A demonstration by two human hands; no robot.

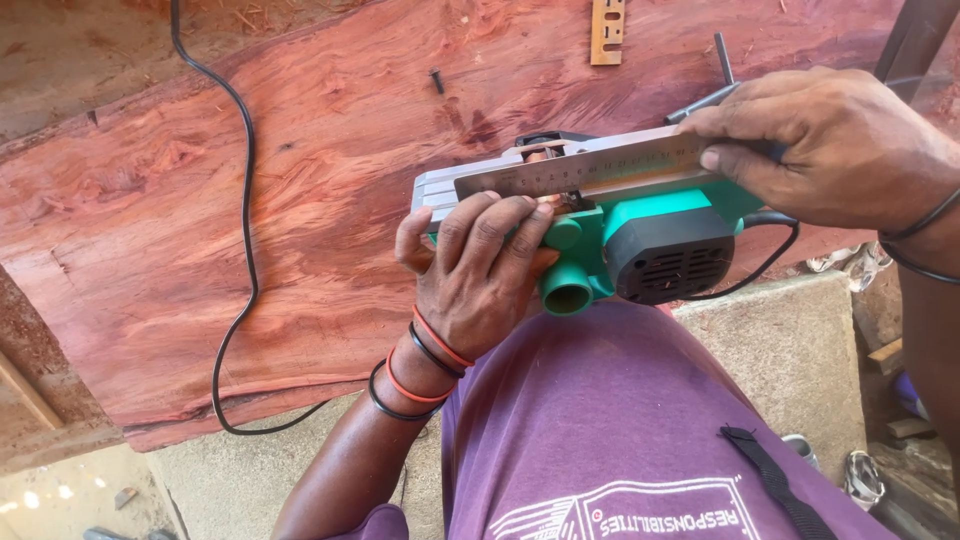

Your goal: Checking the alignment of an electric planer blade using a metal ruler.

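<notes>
Two hands are on the job, both yours, and both are closed on the same upturned tool. Nearest you, over your purple-shirted lap, your left hand (480, 270) wraps its fingers over the near edge of the green electric planer (610, 235), which lies on its side with the grey sole (445, 190) turned up and the round dust port (567, 292) pointing back at you at 6 o'clock. Your fingertips sit right at the cutter slot, pressing toward the steel ruler (590, 165) that lies flat along the sole. At 2 o'clock your right hand (830, 140) pinches the ruler's far end down against the planer, thumb on top. From this I judge that you are midway through checking the blade height: the ruler is already laid and held, but the reading or any adjustment is yet to be done, and the planer is not back on its sole. Beyond the tool, the red wooden slab (250, 200) stretches away with the black power cord (245, 200) looping across it at 9 o'clock, a small dark screw (437, 79) at 12 o'clock, and a small wooden piece (606, 30) at the far edge.
</notes>
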